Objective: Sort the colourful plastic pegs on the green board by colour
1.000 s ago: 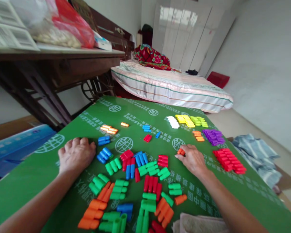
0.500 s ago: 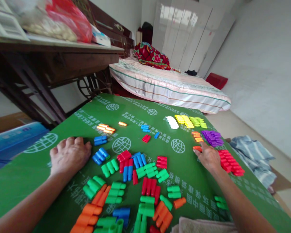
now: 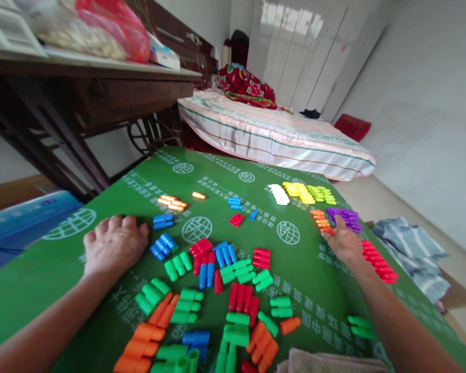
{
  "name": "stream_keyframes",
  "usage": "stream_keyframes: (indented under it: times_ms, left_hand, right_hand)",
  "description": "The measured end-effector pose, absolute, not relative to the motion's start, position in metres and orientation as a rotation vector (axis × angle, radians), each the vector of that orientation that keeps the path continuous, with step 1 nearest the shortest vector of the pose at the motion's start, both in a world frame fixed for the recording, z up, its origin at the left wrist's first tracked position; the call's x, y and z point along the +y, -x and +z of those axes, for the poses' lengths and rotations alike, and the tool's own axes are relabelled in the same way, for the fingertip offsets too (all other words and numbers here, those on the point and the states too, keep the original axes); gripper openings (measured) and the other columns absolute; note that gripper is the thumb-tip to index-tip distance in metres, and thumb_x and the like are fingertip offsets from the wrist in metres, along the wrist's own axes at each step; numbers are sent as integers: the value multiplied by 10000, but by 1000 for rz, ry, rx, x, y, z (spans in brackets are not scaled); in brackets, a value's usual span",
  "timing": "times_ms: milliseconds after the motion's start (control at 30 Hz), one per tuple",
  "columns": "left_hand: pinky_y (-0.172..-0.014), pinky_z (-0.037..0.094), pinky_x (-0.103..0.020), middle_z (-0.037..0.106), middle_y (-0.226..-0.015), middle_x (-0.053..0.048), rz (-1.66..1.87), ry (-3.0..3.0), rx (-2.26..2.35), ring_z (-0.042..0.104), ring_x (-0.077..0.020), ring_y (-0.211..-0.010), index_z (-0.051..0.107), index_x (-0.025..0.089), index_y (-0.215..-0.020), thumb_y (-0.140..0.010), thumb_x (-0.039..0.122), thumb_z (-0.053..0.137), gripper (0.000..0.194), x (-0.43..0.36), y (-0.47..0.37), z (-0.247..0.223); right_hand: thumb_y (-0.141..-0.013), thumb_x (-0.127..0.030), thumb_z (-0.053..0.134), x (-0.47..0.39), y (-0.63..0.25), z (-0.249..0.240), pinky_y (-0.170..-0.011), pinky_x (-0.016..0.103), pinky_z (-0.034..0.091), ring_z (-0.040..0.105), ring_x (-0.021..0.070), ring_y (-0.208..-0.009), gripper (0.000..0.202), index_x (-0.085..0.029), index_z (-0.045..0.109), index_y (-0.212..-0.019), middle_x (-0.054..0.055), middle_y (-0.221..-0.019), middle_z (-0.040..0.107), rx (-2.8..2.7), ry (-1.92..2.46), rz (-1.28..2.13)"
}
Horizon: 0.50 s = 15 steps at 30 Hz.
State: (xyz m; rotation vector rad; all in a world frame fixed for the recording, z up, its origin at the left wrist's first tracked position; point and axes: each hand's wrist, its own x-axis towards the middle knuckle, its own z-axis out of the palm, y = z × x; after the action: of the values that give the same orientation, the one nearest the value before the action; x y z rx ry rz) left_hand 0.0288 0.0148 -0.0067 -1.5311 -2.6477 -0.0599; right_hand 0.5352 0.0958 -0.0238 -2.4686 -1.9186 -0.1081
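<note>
My left hand (image 3: 116, 243) rests palm down on the green board (image 3: 233, 178), fingers spread a little, holding nothing. Beside it lie blue bullet-shaped plastic blocks (image 3: 163, 221). At the right, my right hand (image 3: 346, 243) has thumb and index finger at the two ends of an orange bullet-shaped block (image 3: 326, 230). That block lies at the near end of a short row of orange blocks (image 3: 318, 216). The index fingertip reaches the purple blocks (image 3: 347, 219). Red blocks (image 3: 378, 263) sit beside the hand, partly hidden by it.
White blocks (image 3: 279, 194), yellow blocks (image 3: 298, 192) and lime blocks (image 3: 321, 195) stand in rows farther back. Mixed green, red, blue and orange blocks cover the near middle. A folded cloth (image 3: 330, 362) lies at the near edge. A wooden table (image 3: 140, 93) overhangs the far left.
My right hand has moved the orange block away from me and to the right, up against the orange row. Its index finger now extends farther toward the purple blocks. The left hand stays put.
</note>
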Motion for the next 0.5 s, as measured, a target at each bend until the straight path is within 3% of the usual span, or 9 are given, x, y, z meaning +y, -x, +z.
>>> stream_keyframes:
  times_ms: [233, 500]
  left_hand:
    - [-1029, 346, -507, 477, -1296, -180, -51, 1535, -2652, 372, -364, -1254, 519, 120, -1155, -858, 494, 114, 626, 15, -29, -7]
    - [-1015, 356, -514, 485, -1291, -190, -78, 1541, -2634, 376, -375, -1249, 519, 116, -1154, -863, 493, 129, 616, 15, -29, -7]
  right_hand:
    - [-881, -451, 466, 97, -535, -24, -855, 383, 463, 652, 280, -1003, 688, -132, 279, -1461, 132, -1029, 699, -1873, 2468, -103]
    - [-881, -442, 446, 98, -535, -23, -851, 406, 464, 655, 309, -990, 703, -99, 279, -1470, 167, -1034, 698, -1884, 2450, -114]
